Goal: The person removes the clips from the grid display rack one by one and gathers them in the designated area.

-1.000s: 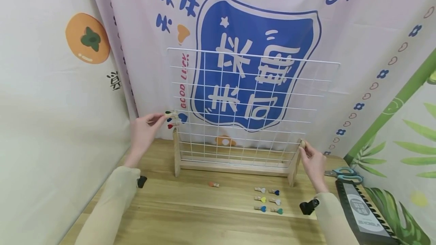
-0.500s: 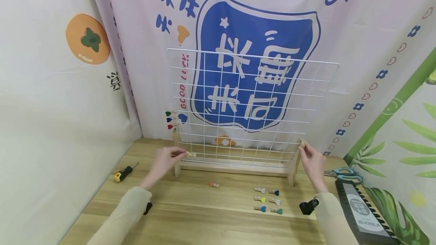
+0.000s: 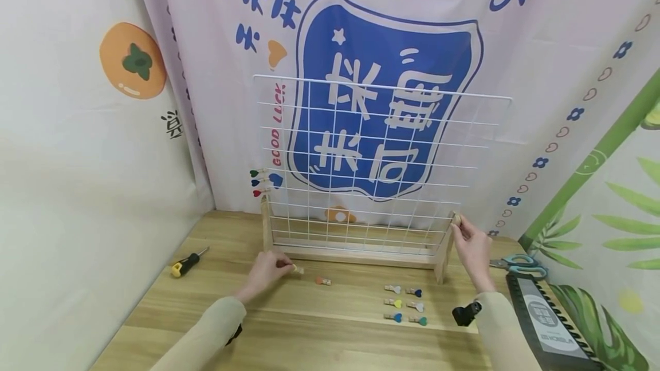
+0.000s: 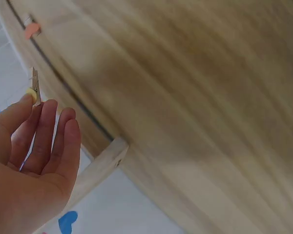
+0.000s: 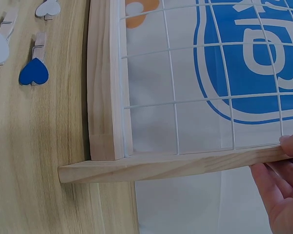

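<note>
My left hand [image 3: 267,272] is low over the table, in front of the rack's left foot. Its thumb and fingers pinch a small wooden clothespin with a yellow decoration [image 4: 33,92]. To the right of it lies an orange-topped clothespin [image 3: 323,281]. My right hand [image 3: 472,245] grips the top of the right wooden upright [image 3: 444,252], thumb on one side and fingers on the other. The white wire grid [image 3: 381,86] stands in this wooden frame. Clipped along its left edge are a green heart clothespin [image 3: 255,173], a blue one [image 3: 255,182] and a red one [image 3: 257,193].
Several heart clothespins, among them a yellow one [image 3: 395,303] and a dark blue one [image 3: 414,292], lie in two columns at front right. A screwdriver [image 3: 187,264] lies at left. Scissors [image 3: 526,266] and a black-edged notebook [image 3: 546,316] are at right. A printed curtain [image 3: 232,102] hangs behind.
The left hand has come away from the clips at the grid's left edge and moved down and right to the table with the yellow clothespin. The right hand has stayed on the upright.
</note>
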The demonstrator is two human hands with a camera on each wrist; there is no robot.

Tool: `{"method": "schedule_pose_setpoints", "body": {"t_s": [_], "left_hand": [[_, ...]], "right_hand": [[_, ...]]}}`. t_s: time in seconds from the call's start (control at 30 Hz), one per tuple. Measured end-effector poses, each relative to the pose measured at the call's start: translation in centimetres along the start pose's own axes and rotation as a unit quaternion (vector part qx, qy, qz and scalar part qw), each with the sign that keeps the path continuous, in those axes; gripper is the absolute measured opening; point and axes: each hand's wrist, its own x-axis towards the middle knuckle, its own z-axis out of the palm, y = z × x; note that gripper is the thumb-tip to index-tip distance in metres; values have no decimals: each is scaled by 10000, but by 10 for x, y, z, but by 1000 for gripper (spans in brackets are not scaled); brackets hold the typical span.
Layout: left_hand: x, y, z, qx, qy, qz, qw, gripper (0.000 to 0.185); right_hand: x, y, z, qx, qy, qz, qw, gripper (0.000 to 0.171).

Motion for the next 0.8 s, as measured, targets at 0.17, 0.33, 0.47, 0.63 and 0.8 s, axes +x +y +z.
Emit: {"method": "schedule_pose_setpoints", "body": {"t_s": [0.17,0.33,0.47,0.63,0.8], "left_hand": [[-1,3,8,56,-53,-180,9998,6],[0,4,15,278,-216,-224,9991,7],[-2,5,17,442,-300,-303,9981,6],[-3,7,19,580,-337,-383,9970,5],[-3,8,20,670,-364,-372,9964,5]], "right_hand": [[0,-1,0,65,-26,26,10000,35],[0,-2,0,25,-36,97,9999,35],[0,-1,0,21,-45,92,9999,35],[0,-1,0,25,-39,55,10000,35],[0,-1,0,-6,-23,76,10000,35]]}}
